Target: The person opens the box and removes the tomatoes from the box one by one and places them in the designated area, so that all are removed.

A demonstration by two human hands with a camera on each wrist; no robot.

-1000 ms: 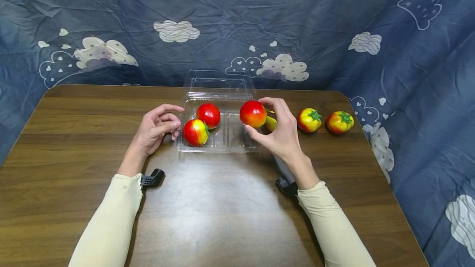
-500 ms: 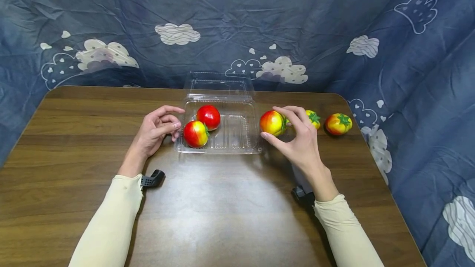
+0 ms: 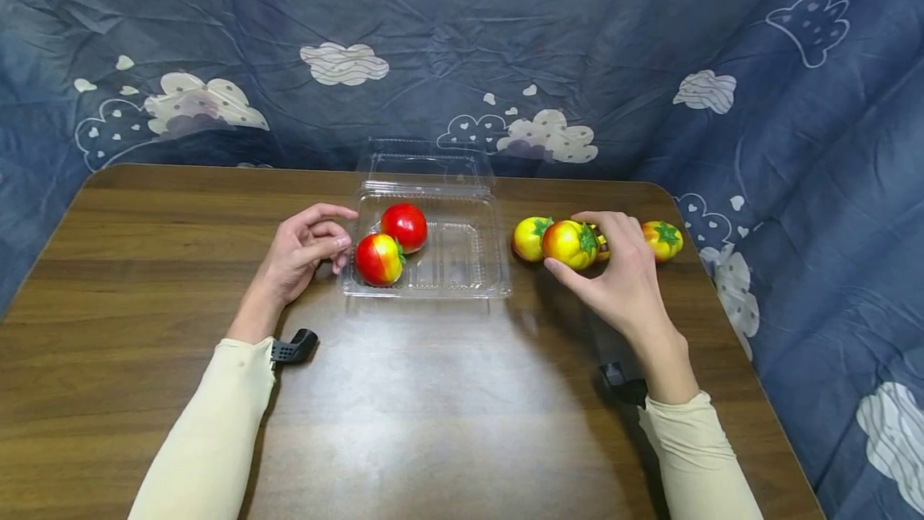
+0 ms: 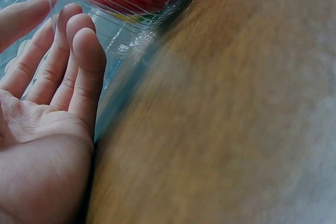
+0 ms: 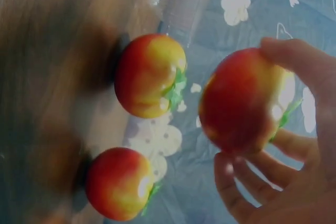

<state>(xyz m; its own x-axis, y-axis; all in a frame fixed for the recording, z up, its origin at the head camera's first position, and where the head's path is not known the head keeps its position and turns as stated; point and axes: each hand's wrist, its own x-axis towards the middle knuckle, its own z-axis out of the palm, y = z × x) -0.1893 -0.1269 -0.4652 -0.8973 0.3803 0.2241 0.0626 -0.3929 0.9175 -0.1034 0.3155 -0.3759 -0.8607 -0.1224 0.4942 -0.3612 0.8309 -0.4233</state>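
Observation:
My right hand (image 3: 628, 271) pinches a red-and-yellow toy tomato (image 3: 570, 244) with a green leafy top between thumb and fingers. In the right wrist view this held tomato (image 5: 241, 100) hangs above the table, apart from two others. One loose tomato (image 3: 530, 239) lies just left of it; another is mostly hidden behind it. Two more, a red one (image 3: 404, 228) and a red-yellow one (image 3: 378, 259), sit in the left part of a clear plastic clamshell box (image 3: 472, 293). Beside the box's left wall rests my left hand (image 3: 299, 255), fingers relaxed, fingertips at the wall, holding nothing.
The box's clear lid (image 3: 426, 159) stands raised at the back, near the blue cloud-printed cloth (image 3: 433, 46). At the far right lies another tomato (image 3: 662, 241), partly covered by my right hand. The wooden table (image 3: 404, 424) extends toward me.
My right hand has carried its tomato rightward, from over the box's right side to above the loose tomatoes, turning its green top into view. My left hand has stayed in place.

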